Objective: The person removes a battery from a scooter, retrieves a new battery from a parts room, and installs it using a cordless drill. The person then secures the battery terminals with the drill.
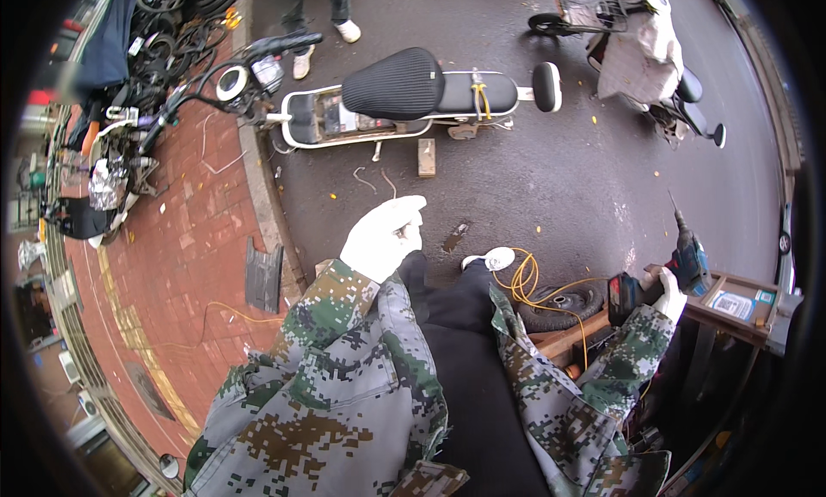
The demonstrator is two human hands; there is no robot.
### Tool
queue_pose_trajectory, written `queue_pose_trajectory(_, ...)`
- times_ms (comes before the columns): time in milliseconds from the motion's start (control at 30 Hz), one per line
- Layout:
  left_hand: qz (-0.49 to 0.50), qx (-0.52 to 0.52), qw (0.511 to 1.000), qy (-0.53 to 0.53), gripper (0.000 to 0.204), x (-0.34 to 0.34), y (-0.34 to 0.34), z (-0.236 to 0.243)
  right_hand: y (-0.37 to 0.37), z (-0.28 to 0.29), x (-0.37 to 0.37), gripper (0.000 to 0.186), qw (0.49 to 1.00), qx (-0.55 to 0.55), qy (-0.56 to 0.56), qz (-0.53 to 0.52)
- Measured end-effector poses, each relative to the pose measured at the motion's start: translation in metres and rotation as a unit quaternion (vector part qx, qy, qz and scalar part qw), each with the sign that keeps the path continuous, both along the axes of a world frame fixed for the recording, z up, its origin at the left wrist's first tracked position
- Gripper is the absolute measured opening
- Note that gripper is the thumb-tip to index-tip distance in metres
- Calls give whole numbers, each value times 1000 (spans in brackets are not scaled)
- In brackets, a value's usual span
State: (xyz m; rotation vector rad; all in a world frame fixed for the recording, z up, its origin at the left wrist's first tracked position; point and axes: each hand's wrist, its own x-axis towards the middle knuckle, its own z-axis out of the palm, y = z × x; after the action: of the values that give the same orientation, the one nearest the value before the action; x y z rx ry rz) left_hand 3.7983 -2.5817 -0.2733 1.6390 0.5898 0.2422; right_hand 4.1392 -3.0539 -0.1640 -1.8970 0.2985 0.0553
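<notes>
A: A cordless drill (688,258) is seen at the right edge of the frame, bit pointed up and away, with the right hand (669,297) in a white glove closed on its grip, over a wooden surface (742,292) bearing a small label.

B: And the left hand (384,237)?

A: It is held out at centre frame, also gloved, fingers curled about something small and dark; what it is cannot be told. The two hands are kept well apart.

B: How should this be handled well?

A: By judgement, the drill would best be gripped firmly, with the bit kept clear of the coiled yellow cord (523,282) lying just beside a small tyre (564,303) near the dark trouser leg.

B: The pose of the arms?

A: Both camouflage sleeves are brought in from the lower edge. The left forearm is stretched forward and raised; the right one is angled out to the side, wrist bent toward the drill.

B: Further out?

A: A white electric scooter (404,97) with a black ribbed seat is laid across the wet asphalt in the upper middle. A second scooter (641,54) is parked at upper right, and red brick paving (185,230) is seen at the left.
</notes>
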Motion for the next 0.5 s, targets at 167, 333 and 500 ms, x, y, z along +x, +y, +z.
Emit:
queue_pose_trajectory(167,167,-277,945,-48,31,-24,12,-6,149,-21,-53,32,956,180,67,223)
queue_pose_trajectory(333,323,-621,684,-205,28,-39,25,-22,244,-40,-88,45,839,300,299,342)
queue_pose_trajectory(500,287,-614,673,-296,27,-33,42,-26,303,-59,-112,43,756,285,345,478)
